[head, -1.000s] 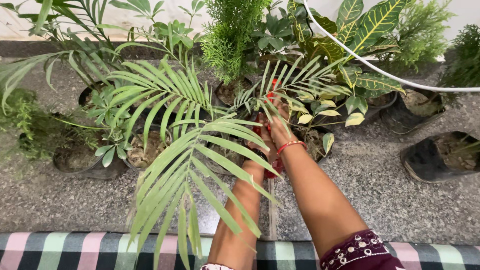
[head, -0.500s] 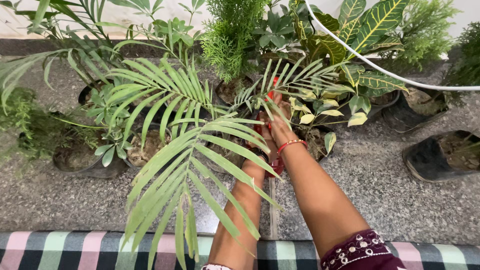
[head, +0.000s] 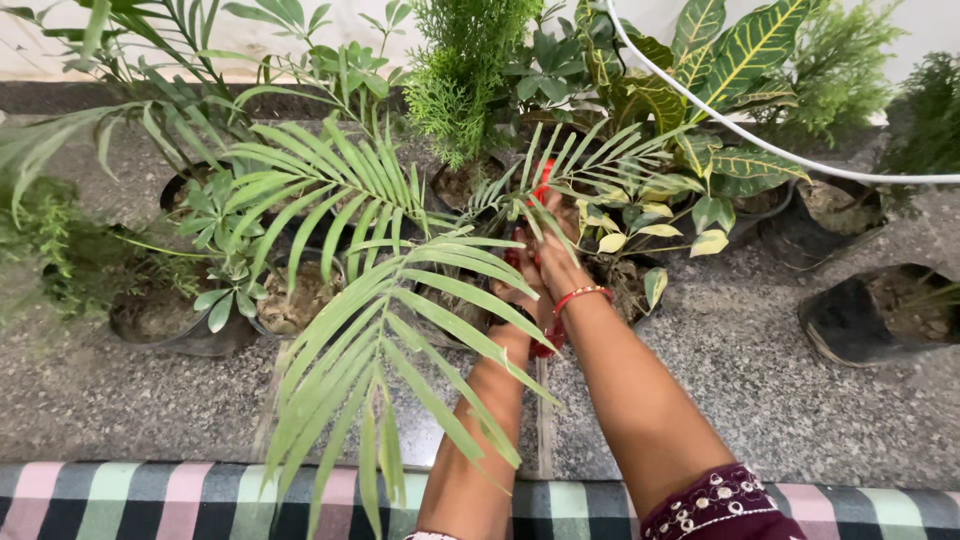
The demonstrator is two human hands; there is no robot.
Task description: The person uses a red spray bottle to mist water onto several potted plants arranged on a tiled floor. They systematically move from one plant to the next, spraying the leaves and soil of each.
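Speckled stone floor holds many potted plants, and far in the middle both hands, the left hand (head: pixel 518 285) and right hand (head: pixel 556 255), grasp red clippers (head: pixel 541 190) among the palm leaves (head: pixel 400 300), with no cut leaf lying anywhere yet.

Open speckled grey stone floor (head: pixel 750 380) at right, between the leaf-crowded pots and the dark empty soil pot (head: pixel 880 315): free passage there. Blocked ahead and left by long green palm fronds (head: pixel 380 330) arching over both forearms. Crowded behind by the yellow-veined croton plant (head: pixel 720 60) and feathery green conifer (head: pixel 465 70). Crossed overhead at right by a white hose (head: pixel 760 145).
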